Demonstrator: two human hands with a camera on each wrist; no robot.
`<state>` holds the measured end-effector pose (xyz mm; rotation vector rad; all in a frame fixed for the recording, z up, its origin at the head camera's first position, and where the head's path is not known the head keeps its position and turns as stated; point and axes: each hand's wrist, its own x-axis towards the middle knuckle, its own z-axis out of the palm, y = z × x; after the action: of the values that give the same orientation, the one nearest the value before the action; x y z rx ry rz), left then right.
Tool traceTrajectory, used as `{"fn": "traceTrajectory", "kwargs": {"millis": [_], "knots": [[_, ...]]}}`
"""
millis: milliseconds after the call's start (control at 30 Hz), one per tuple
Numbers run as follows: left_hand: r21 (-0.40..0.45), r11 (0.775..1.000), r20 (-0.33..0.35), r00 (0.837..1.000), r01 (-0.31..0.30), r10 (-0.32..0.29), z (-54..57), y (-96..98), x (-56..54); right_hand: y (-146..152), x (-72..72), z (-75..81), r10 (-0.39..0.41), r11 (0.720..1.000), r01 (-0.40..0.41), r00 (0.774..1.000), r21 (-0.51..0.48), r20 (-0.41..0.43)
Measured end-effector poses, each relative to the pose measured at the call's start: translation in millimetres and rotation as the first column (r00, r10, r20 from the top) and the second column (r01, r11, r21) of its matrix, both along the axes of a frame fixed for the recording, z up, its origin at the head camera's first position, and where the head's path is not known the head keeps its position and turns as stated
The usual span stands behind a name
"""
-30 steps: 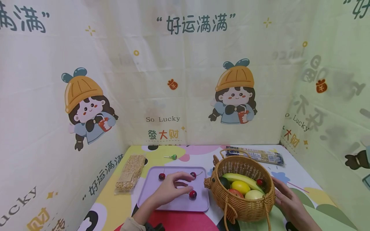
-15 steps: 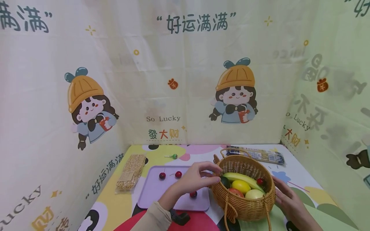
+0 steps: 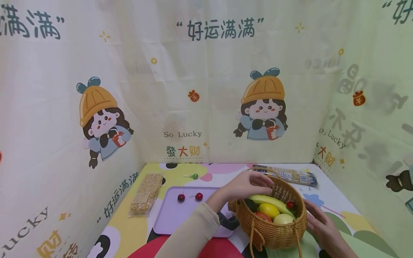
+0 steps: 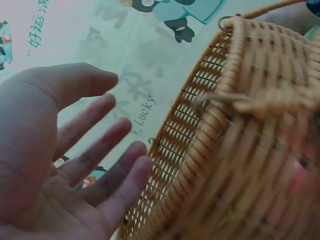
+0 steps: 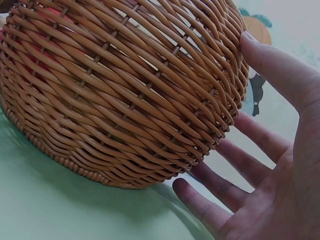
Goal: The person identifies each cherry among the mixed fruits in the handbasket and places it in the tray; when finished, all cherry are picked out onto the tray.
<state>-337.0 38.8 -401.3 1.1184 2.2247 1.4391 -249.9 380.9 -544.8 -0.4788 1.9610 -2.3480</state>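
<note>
My left hand [image 3: 248,184] is over the left part of the wicker basket [image 3: 271,233], its fingers loosely bent. In the left wrist view, nothing shows between its spread fingers [image 4: 122,192], which are near the basket's rim. My right hand [image 3: 326,225] rests its extended fingers and thumb [image 5: 280,67] against the basket's right side. Inside the basket lie a banana [image 3: 259,199], a lemon [image 3: 269,210], a pale round fruit [image 3: 284,219], a red fruit [image 3: 262,216], a dark green fruit [image 3: 251,205] and a cherry [image 3: 290,205].
Two cherries, one at far left [image 3: 181,197] and another [image 3: 198,196], show on the purple tray [image 3: 171,224]; my left forearm covers its right part. A bag of corn kernels [image 3: 146,193], a lollipop [image 3: 193,176] and a long noodle packet [image 3: 290,174] lie around.
My left hand has moved right, from above the tray to above the basket. A cherry seen at the tray's right front is hidden behind my sleeve now. The right hand stays at the basket.
</note>
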Motion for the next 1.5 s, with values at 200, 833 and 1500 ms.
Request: {"fn": "traceTrajectory", "kwargs": {"millis": [200, 833, 1500], "knots": [[-0.036, 0.999, 0.036, 0.999, 0.016, -0.015, 7.8, 23.2, -8.7, 1.3, -2.4, 2.1, 0.02, 1.0, -0.02, 0.999, 0.006, -0.028], [-0.22, 0.972, 0.265, 0.964, 0.084, -0.023, -4.7, 76.8, -24.3, 7.7, -0.5, -3.7, 0.059, 0.998, -0.059, 0.998, -0.014, -0.021], [-0.554, 0.812, 0.122, 0.983, 0.184, -0.139, -16.0, 105.1, -19.1, 2.6, -1.9, -5.2, 0.058, 0.998, -0.058, 0.998, -0.01, -0.015]]}}
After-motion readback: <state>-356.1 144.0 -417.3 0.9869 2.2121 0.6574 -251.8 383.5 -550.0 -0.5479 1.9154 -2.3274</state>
